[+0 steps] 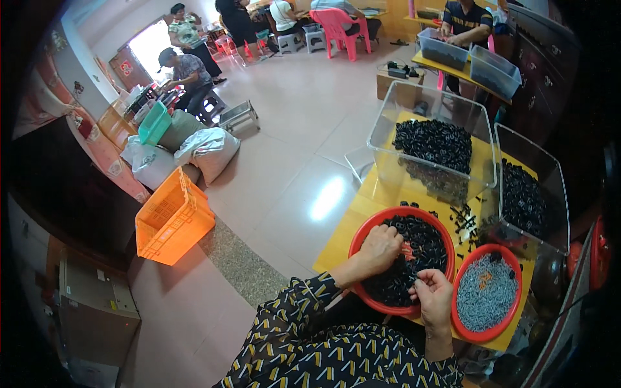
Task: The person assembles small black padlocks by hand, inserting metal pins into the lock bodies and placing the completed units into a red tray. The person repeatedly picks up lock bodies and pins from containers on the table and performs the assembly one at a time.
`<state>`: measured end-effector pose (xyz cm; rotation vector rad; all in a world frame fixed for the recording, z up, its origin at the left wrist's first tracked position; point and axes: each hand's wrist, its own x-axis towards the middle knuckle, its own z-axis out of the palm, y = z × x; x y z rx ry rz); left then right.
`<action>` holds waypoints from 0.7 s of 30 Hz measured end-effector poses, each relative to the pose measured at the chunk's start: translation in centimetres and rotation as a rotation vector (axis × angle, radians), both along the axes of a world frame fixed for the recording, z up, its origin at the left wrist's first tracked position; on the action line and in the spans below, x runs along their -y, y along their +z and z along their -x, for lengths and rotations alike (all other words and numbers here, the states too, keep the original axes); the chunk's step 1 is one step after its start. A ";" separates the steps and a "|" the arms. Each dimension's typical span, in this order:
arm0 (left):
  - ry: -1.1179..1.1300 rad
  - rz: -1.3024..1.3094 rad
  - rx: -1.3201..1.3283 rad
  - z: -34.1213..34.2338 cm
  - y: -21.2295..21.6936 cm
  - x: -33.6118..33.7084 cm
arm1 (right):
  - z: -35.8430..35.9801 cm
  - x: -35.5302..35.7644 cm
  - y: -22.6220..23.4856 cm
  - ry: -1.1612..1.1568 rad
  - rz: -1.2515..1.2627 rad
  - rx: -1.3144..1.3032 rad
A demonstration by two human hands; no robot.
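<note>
A round red basin (358, 294) full of small black plastic parts (424, 242) stands in front of me on a yellow table. Over its left side, my left hand (380, 249) is curled with the fingertips down at the black parts; what they hold, if anything, is hidden. My right hand (432, 294) is at the basin's right side, thumb and forefinger pinched together. Whatever lies in that pinch is too small to name. Just right of this hand is an oval red basin (457, 315) holding many silvery screws (485, 301).
Behind the basins, two clear plastic bins (435, 90) (564, 194) hold black parts. Loose black pieces (463, 220) lie on the yellow table (343, 249). An orange crate (173, 220) and stuffed sacks (210, 152) occupy the floor at left. Several people work farther back.
</note>
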<state>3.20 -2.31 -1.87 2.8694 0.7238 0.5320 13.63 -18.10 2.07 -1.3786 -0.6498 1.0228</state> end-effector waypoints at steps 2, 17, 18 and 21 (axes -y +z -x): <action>0.006 0.025 0.057 0.0 0.0 0.0 | -0.1 -0.1 -0.1 -0.003 0.000 -0.032; -0.162 1.007 0.597 3.7 2.8 5.1 | 0.9 -1.0 -0.1 0.007 -0.125 0.023; -0.129 1.075 0.614 3.6 3.4 5.7 | 1.1 -1.0 -0.3 0.018 -0.133 0.055; -0.068 1.220 0.650 3.8 3.2 6.2 | 1.7 -0.9 -0.2 0.026 -0.118 0.034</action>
